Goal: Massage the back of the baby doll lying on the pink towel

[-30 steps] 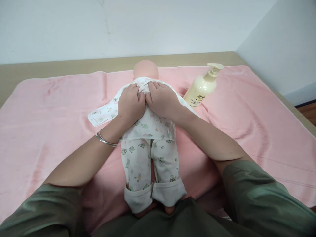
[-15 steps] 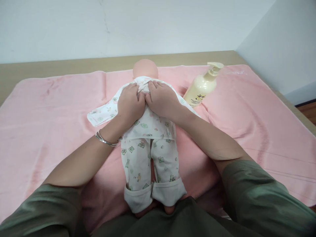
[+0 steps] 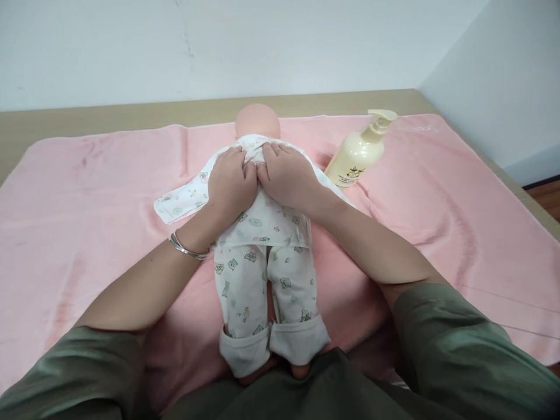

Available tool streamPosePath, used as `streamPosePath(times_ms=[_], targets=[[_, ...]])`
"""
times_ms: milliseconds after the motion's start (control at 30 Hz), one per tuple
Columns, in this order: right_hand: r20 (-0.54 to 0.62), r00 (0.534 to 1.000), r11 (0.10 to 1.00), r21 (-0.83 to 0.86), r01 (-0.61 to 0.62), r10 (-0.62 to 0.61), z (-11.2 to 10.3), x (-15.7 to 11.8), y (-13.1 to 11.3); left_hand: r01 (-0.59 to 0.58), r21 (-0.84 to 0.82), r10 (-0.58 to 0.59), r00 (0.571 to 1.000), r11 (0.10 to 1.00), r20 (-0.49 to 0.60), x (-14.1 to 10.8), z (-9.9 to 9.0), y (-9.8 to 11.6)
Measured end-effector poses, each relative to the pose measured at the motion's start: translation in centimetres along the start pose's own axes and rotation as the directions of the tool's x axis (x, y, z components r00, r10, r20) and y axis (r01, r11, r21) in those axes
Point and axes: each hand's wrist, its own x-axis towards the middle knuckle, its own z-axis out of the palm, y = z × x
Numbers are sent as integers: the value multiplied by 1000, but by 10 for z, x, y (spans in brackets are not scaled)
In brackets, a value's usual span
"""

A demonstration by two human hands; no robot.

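A baby doll [image 3: 257, 121] lies with its head away from me, in a white printed shirt [image 3: 271, 224] and white printed trousers [image 3: 291, 286] with rolled-up cuffs. My left hand [image 3: 233, 182] and my right hand [image 3: 287, 174] rest side by side on the shirt's upper part, thumbs nearly touching. Between them the cloth is bunched, and the fingers of both hands are bent and pressed onto it. The left sleeve of the shirt lies spread out flat; the right one is mostly hidden behind my right forearm.
A cream pump bottle [image 3: 356, 154] stands right of the doll, close to my right forearm. Under everything lies a pink blanket [image 3: 109, 186] with some folds, on a wooden table [image 3: 144, 112]. A white wall [image 3: 280, 46] rises behind it.
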Motion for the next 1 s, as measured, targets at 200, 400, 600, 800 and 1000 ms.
streamPosePath(times_ms=[200,400,600,800,1000], targets=[[-2,1000,1000,9,0,0,0,0,0,27,27,-27,999,999,33,0,-3,4],[7,1000,1000,10,-8,8,0,0,0,43,6,-43,998,999,50,0,-5,6],[-1,1000,1000,11,3,-3,1,0,0,37,-15,-36,999,999,38,0,-3,4],[-32,999,1000,26,4,-3,3,0,0,38,9,-38,999,999,33,-1,-2,3],[-50,999,1000,24,6,-5,5,0,1,12,-13,-11,1000,1000,10,-1,-2,2]])
